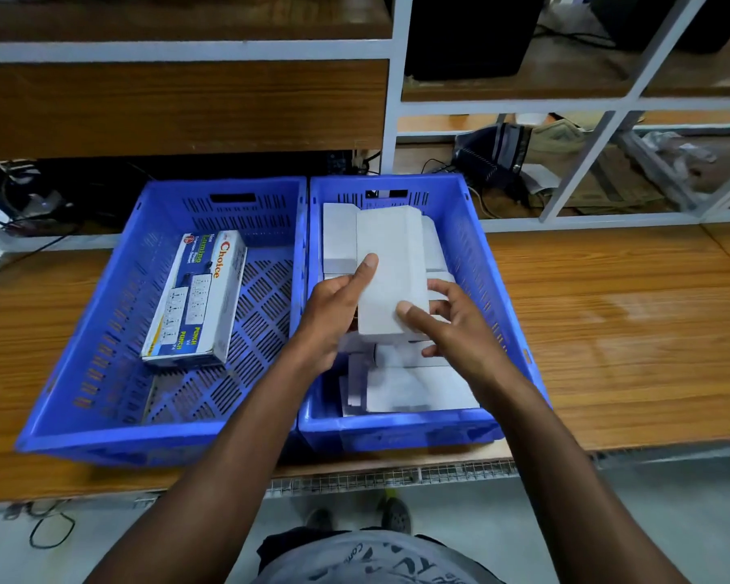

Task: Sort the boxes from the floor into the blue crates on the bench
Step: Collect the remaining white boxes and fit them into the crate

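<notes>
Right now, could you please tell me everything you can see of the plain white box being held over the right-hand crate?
The white box is a plain, unprinted oblong that looks like cardboard, closed, its long axis running away from the person. The left hand grips its left side with the thumb on top; the right hand holds its near right corner. It sits above other white boxes piled in the right blue crate.

One head-worn camera looks forward and steeply down at the wooden counter point(607, 330) from close above. It faces white-framed wooden shelving point(393, 99) (no second view), the grey floor point(671, 520) showing below.
</notes>
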Available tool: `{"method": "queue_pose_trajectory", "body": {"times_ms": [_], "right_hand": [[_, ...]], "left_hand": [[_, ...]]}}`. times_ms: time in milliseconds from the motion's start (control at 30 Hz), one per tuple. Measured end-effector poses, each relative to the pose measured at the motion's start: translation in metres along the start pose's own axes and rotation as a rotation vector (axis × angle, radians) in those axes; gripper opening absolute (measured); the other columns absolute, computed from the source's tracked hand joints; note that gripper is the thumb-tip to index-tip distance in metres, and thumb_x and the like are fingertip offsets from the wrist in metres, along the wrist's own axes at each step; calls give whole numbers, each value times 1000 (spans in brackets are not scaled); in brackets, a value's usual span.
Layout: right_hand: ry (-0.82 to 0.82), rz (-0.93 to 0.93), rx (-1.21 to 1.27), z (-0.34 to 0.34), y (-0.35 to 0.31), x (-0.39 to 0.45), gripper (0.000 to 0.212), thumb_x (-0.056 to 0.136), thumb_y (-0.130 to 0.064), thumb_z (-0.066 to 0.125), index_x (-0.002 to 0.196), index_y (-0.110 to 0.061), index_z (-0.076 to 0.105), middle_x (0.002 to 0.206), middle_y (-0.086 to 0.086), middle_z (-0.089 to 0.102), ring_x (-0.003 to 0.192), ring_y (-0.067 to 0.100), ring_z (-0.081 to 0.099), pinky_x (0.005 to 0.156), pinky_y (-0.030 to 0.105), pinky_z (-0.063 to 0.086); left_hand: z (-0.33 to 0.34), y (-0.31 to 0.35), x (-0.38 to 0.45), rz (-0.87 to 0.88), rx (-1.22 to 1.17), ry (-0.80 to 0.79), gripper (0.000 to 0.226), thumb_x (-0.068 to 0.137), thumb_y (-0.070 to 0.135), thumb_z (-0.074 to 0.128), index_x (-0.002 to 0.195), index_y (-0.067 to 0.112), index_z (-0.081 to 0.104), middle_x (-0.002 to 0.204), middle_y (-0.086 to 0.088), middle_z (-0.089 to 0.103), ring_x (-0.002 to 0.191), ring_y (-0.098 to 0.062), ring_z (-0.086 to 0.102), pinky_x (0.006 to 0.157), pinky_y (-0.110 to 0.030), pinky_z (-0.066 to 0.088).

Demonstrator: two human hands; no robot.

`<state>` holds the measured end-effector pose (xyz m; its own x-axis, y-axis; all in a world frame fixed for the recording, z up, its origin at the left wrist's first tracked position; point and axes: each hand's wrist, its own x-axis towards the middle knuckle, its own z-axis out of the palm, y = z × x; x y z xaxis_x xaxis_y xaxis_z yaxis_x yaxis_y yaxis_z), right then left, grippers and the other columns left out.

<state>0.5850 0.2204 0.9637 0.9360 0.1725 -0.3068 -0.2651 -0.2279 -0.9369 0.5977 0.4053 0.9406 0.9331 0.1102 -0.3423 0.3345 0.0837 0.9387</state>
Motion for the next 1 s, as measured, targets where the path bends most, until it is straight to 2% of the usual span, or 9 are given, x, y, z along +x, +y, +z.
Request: {"method": "queue_pose_trajectory", "body": {"times_ms": [67,200,367,467,567,633,800,900,1000], "right_hand": [[14,11,-19,5,-2,-1,66,85,-44,80,139,-34,44,113,-10,62,90,5,70,71,30,55],[16,67,73,2,-2,20,58,88,-35,79,136,-23,47,104,-3,68,86,10,70,77,36,59],[59,192,175,-17,10,87,73,80,-41,85,137,-10,50,127,12,65,95,27,74,87,40,63],[80,213,161,-19,19,133,91,68,-46,88,140,-7,50,139,14,59,103,29,73,79,37,64],[100,218,166,-11,14,163,66,88,-33,80,139,-7,48,138,8,56,91,20,68,86,37,63],[114,242,123,-5,14,182,55,91,-32,77,134,-10,51,133,8,60,83,18,68,90,39,62],[120,241,-2,13,19,222,54,88,-33,80,128,-6,55,133,11,59,95,23,68,76,36,65],[130,224,-96,21,18,228,50,82,-34,83,117,-6,60,115,14,66,88,29,71,70,47,66],[120,217,-217,25,14,221,48,78,-24,77,114,-5,53,102,15,64,83,36,72,71,52,65]], "left_hand": [[0,-2,2,-30,9,10,66,85,73,63,106,12,78,99,-7,80,99,-28,76,97,-48,58],[0,-4,6,-59,8,7,70,81,81,58,114,22,76,107,1,79,105,-21,73,99,-42,56],[-3,-11,5,-67,29,17,69,89,74,53,133,22,64,125,2,70,108,-17,70,95,-36,57],[-5,-16,3,-90,55,-7,64,91,71,54,133,23,63,125,4,69,109,-17,68,97,-37,57],[-5,-16,3,-96,55,-7,59,92,68,55,129,23,65,121,5,70,109,-17,68,96,-35,57],[-5,-16,4,-97,66,3,54,94,65,55,126,23,67,120,5,70,109,-16,68,93,-33,57],[-10,-22,5,-88,128,39,37,94,62,57,110,30,69,117,10,70,107,-12,67,97,-37,57],[-12,-26,6,-83,122,55,38,95,61,58,111,29,70,117,8,71,106,-13,67,95,-37,58],[-13,-27,6,-78,112,62,39,95,60,59,113,27,70,117,7,71,105,-14,68,94,-36,58]]}}
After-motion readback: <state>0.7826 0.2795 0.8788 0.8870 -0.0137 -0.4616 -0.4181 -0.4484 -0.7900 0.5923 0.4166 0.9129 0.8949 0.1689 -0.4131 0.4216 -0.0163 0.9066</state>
